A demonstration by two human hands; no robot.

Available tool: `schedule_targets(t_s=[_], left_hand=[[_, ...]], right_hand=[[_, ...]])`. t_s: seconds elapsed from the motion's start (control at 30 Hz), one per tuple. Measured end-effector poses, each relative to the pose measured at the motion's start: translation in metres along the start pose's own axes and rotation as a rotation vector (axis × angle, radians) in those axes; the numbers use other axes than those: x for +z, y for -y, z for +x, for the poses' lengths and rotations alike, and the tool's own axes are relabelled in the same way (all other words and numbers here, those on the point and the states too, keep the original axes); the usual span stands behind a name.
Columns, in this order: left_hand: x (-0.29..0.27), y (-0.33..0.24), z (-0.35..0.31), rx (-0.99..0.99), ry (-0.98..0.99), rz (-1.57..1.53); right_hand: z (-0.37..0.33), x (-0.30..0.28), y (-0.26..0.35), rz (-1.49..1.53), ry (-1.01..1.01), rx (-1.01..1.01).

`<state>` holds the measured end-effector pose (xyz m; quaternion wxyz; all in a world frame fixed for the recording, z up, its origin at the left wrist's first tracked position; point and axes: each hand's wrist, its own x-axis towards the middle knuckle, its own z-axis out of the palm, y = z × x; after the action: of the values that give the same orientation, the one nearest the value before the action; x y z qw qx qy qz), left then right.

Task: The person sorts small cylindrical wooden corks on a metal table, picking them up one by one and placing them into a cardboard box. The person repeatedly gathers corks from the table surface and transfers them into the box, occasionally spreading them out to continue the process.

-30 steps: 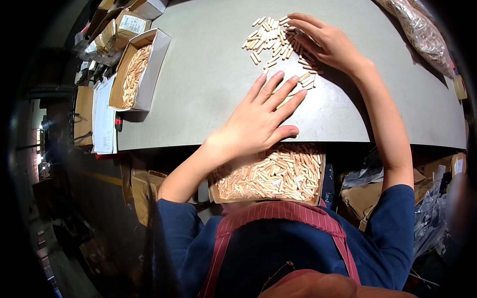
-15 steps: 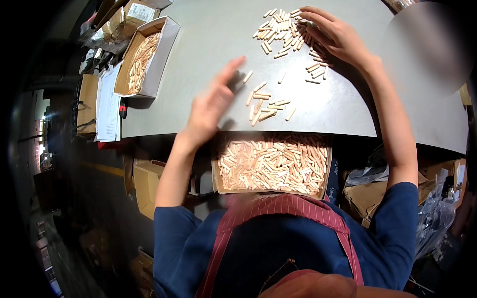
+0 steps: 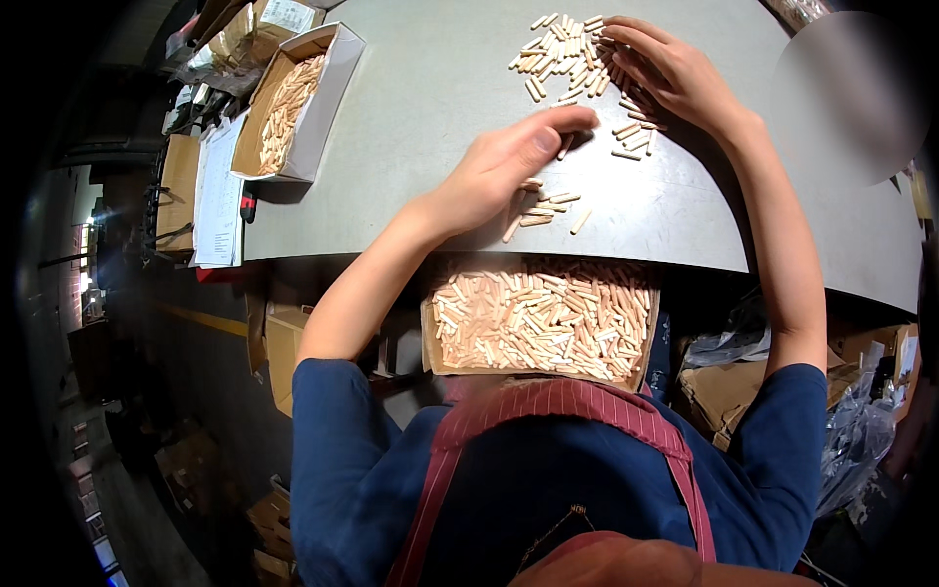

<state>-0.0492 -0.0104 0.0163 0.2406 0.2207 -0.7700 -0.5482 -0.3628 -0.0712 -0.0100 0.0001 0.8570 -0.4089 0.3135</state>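
Short wooden dowels lie loose on the grey table: a larger pile point(image 3: 559, 61) toward the back and a smaller group point(image 3: 545, 208) nearer the front edge. My left hand point(image 3: 509, 161) is open above the smaller group, fingers stretched to the right and covering part of it. One dowel point(image 3: 564, 147) shows just beside its fingertips. Beside the larger pile, my right hand point(image 3: 680, 78) is open and slightly curved, its fingertips at the right side of those dowels. Below the table's front edge, a cardboard box point(image 3: 541, 370) full of dowels sits close to my body.
At the back left stands a white box point(image 3: 328, 108) partly filled with dowels. Papers point(image 3: 217, 196) and a small red and black object point(image 3: 247, 206) lie near it. Cardboard and clear plastic wrap point(image 3: 851, 450) are below the table at right.
My left hand has swung right and forward, from left of the smaller dowel group to over it. My right hand stays about where it was beside the pile.
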Motion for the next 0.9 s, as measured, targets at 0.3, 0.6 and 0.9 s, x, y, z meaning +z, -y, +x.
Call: schedule_targets(t_s=[0.3, 0.6, 0.9], left_hand=[[0.002, -0.008, -0.029, 0.192, -0.183, 0.472], [0.024, -0.017, -0.056, 0.326, -0.272, 0.873], [-0.135, -0.032, -0.079, 0.018, -1.056, 0.991]], right_hand=[[0.002, 0.001, 0.004, 0.145, 0.099, 0.111], [0.003, 0.000, 0.002, -0.026, 0.036, -0.066], [0.004, -0.003, 0.007, 0.000, 0.054, 0.008]])
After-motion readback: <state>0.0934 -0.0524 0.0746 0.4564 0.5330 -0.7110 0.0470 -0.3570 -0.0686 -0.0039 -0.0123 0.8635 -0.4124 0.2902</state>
